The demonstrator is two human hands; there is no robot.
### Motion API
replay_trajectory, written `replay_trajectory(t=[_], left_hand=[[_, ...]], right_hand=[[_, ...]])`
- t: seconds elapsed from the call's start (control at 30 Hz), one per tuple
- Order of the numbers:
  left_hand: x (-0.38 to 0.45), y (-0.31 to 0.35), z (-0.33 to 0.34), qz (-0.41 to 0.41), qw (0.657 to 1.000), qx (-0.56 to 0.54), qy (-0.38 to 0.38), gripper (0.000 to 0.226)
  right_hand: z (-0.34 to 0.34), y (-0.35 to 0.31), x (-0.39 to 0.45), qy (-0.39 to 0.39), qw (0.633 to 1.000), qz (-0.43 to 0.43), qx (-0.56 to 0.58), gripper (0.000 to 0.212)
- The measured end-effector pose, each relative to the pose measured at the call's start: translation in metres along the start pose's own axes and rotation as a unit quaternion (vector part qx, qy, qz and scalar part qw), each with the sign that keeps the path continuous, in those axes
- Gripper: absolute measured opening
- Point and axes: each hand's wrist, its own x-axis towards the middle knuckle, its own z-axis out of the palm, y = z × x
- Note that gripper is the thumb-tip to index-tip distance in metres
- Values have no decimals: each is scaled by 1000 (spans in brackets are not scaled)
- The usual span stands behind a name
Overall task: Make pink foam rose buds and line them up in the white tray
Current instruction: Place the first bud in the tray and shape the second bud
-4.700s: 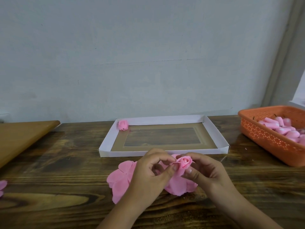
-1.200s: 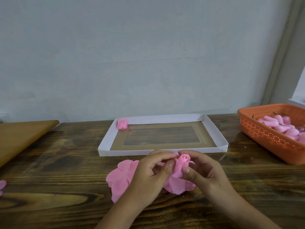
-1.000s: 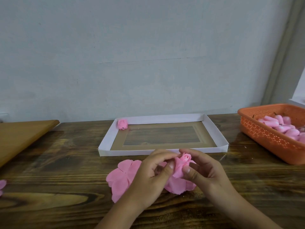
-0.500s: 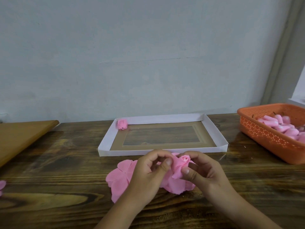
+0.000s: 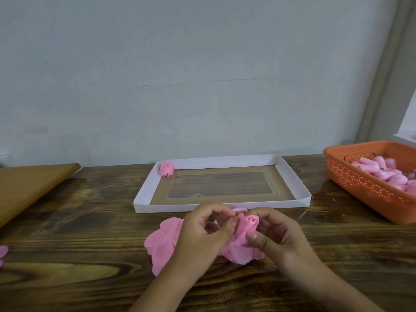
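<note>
One finished bud [image 5: 166, 169] is set in the far left corner of the white tray [image 5: 295, 174], while a second bud [image 5: 247, 225] is pinched between the left hand [image 5: 202, 235] and right hand [image 5: 276, 233] near the tray's front edge, so most of the row is judged undone.

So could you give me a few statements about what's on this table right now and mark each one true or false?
1. One finished bud sits in the white tray's far left corner. True.
2. The orange basket is empty. False: it holds pink foam pieces.
3. Both hands hold the bud being rolled. True: the left hand and right hand pinch it.
4. The tray stands on the basket. False: it lies on the wooden table, apart from it.
</note>
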Motion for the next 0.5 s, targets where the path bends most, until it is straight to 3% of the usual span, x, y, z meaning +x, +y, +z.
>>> replay_trajectory(t=[0.17, 0.27, 0.33, 0.4, 0.5], left_hand=[[-2, 4, 1, 44, 994, 83, -49, 32], [-3, 7, 1, 50, 993, 70, -84, 24], [-4, 8, 1, 40, 991, 60, -110, 37], [-3, 7, 2, 37, 991, 64, -110, 45], [0, 7, 2, 32, 994, 54, -85, 31]], right_hand=[[1, 0, 1, 18, 1000, -7, -17, 27], [0, -1, 3, 37, 999, -12, -27, 24], [-1, 0, 3, 39, 999, -18, -26, 23], [0, -1, 2, 36, 999, -18, -20, 21], [0, -3, 2, 19, 1000, 3, -5, 21]])
